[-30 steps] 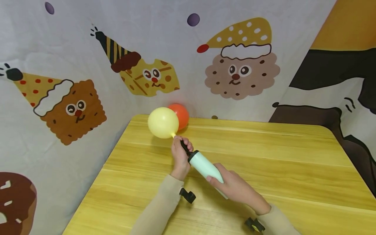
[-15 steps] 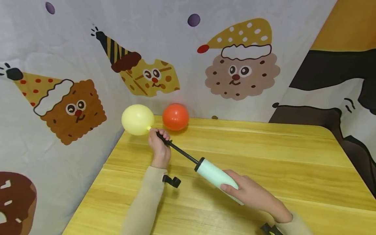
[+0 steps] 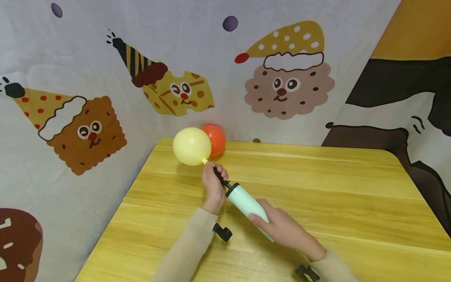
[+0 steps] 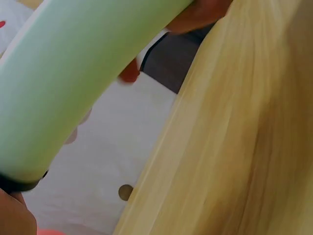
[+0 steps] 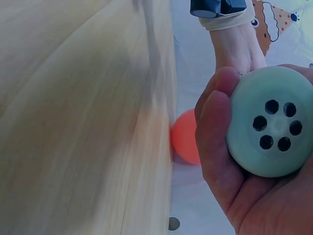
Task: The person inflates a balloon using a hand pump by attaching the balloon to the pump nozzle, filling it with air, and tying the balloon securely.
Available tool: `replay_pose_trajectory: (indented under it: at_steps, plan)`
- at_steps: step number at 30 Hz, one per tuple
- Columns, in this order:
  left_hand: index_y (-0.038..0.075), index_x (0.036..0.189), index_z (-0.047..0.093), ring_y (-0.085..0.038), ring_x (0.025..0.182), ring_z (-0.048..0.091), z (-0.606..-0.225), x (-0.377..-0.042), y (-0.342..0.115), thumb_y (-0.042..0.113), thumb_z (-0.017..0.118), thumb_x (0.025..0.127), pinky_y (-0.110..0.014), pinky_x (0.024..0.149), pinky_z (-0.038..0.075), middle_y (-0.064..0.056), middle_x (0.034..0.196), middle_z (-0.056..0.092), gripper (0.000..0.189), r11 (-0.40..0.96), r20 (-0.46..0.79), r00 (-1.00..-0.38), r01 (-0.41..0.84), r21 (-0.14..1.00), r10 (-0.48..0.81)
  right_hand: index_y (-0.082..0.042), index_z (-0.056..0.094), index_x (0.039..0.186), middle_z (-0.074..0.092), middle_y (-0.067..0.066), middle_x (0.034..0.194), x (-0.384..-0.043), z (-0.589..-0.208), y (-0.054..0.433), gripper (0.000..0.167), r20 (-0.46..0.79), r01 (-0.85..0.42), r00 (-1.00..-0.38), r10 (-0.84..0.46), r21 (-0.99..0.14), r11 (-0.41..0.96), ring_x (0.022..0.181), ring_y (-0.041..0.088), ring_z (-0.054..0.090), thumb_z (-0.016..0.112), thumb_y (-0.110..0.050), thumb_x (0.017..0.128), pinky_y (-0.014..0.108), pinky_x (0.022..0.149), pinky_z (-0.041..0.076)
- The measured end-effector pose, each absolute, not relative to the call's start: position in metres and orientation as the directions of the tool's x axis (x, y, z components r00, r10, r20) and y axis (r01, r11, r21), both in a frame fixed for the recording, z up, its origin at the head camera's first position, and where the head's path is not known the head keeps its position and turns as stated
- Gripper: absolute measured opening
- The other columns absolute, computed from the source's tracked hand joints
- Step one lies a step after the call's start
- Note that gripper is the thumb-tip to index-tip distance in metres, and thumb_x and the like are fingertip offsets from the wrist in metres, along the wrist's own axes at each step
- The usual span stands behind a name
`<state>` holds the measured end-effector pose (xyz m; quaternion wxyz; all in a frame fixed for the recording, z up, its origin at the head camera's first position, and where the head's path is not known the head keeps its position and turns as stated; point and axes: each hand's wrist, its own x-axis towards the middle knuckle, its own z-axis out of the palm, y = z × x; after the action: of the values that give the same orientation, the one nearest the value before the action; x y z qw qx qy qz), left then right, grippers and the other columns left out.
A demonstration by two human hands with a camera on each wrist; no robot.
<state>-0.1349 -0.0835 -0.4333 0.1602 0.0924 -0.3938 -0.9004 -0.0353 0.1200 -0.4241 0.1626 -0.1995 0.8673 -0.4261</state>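
My left hand grips the black handle end of a hand balloon pump, right where the neck of an inflated yellow balloon meets it. The pump's mint-green barrel slants down to the right, held by my right hand with the thumb along its side. Between handle and barrel a short piece of black rod shows. In the right wrist view the fingers curl round the barrel's end cap, which has several round holes. The barrel fills much of the left wrist view.
A red balloon rests on the wooden table at its back edge, partly behind the yellow one. Cloth printed with cartoon snacks hangs behind and to the left of the table. A black wrist mount sits on the left sleeve.
Half a second ago the hands were farther apart with a long rod showing. They have come together again, the rod mostly inside the barrel, and the yellow balloon has moved right, overlapping the red one.
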Motion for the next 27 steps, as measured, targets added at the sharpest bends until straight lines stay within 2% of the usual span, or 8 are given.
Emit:
replay_pose_trajectory:
  at_steps: [6, 16, 22, 27]
  plan:
    - [0.012, 0.087, 0.045, -0.007, 0.051, 0.044, -0.433, -0.130, -0.076, 0.018, 0.031, 0.113, -0.018, 0.047, 0.038, 0.002, 0.068, 0.047, 0.029, -0.640, -0.057, -0.945, 0.173, 0.748, -0.323, -0.006, 0.046, 0.148, 0.066, 0.003, 0.087, -0.040, -0.424, 0.116, 0.063, -0.129, -0.184, -0.870, -0.477, -0.812, 0.554, 0.061, 0.014, 0.062, 0.053, -0.053, 0.106, 0.033, 0.048, 0.053]
    - [0.013, 0.089, 0.043, -0.008, 0.051, 0.045, -0.436, -0.133, -0.083, 0.025, 0.033, 0.114, -0.018, 0.048, 0.039, 0.003, 0.068, 0.047, 0.030, -0.652, -0.076, -0.949, 0.150, 0.743, -0.306, -0.006, 0.048, 0.146, 0.065, 0.002, 0.086, -0.040, -0.423, 0.112, 0.060, -0.120, -0.182, -0.873, -0.472, -0.819, 0.545, 0.059, 0.014, 0.062, 0.054, -0.050, 0.106, 0.033, 0.047, 0.053]
    - [0.012, 0.087, 0.043, -0.008, 0.050, 0.043, -0.418, -0.147, -0.114, 0.022, 0.031, 0.115, -0.017, 0.045, 0.037, 0.002, 0.067, 0.046, 0.032, -0.684, -0.030, -0.926, 0.255, 0.683, -0.375, -0.011, 0.048, 0.149, 0.067, 0.005, 0.094, -0.035, -0.411, 0.124, 0.057, -0.136, -0.185, -0.850, -0.508, -0.827, 0.530, 0.067, 0.015, 0.063, 0.054, -0.049, 0.107, 0.034, 0.050, 0.054]
    - [0.010, 0.085, 0.044, -0.008, 0.049, 0.043, -0.403, -0.158, -0.151, 0.014, 0.033, 0.113, -0.017, 0.044, 0.036, 0.000, 0.065, 0.046, 0.030, -0.691, -0.008, -0.888, 0.352, 0.632, -0.460, -0.017, 0.048, 0.149, 0.068, -0.002, 0.099, -0.027, -0.407, 0.151, 0.048, -0.116, -0.257, -0.817, -0.565, -0.804, 0.536, 0.074, 0.009, 0.063, 0.055, -0.042, 0.108, 0.030, 0.060, 0.053]
